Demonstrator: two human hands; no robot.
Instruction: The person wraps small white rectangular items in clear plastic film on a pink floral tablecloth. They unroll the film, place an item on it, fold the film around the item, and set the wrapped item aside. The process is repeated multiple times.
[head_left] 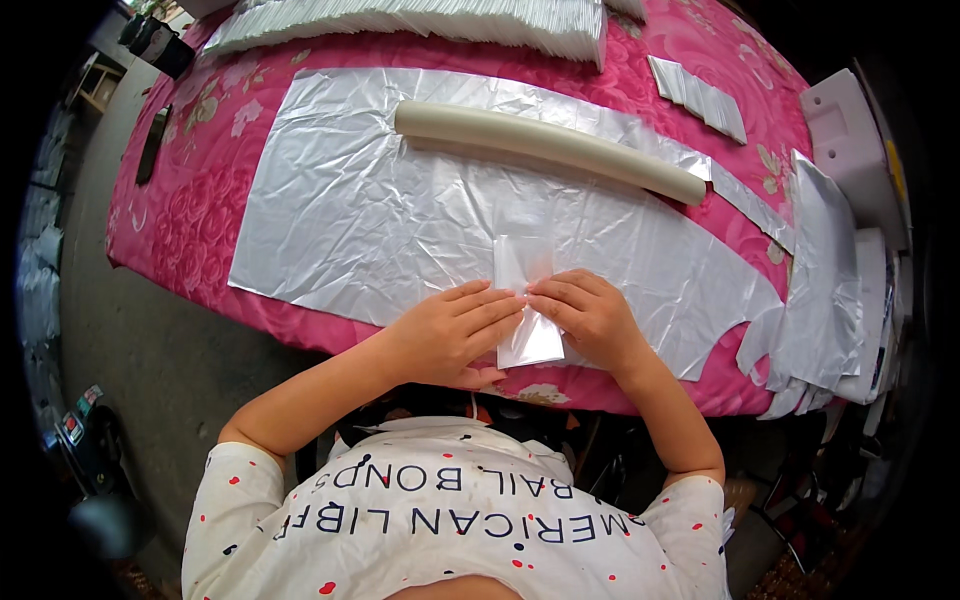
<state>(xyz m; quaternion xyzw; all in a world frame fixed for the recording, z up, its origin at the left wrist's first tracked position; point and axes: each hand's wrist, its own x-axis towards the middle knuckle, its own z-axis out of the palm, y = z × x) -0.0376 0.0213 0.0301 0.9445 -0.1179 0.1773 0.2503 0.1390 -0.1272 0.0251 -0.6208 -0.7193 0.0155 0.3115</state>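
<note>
A narrow clear plastic bag [531,345] lies lengthwise in front of me on a wide silvery sheet [330,200]. My left hand [455,325] rests across its left side, fingers stretched flat and thumb held apart lower down. From the other side my right hand [590,315] has its fingers bent and pressed together at the bag's middle, close to the left fingertips. The right thumb is mostly hidden. Above my fingers the bag's far half is see-through, and its near end shines under the light.
A long pale cardboard tube [550,145] lies across the sheet beyond my hands. Large stacks of white packets [420,30] line the far edge, with a smaller stack [698,100] at right. Silvery bags [825,280] and a white foam box [850,150] stand right of the pink flowered tablecloth [190,220].
</note>
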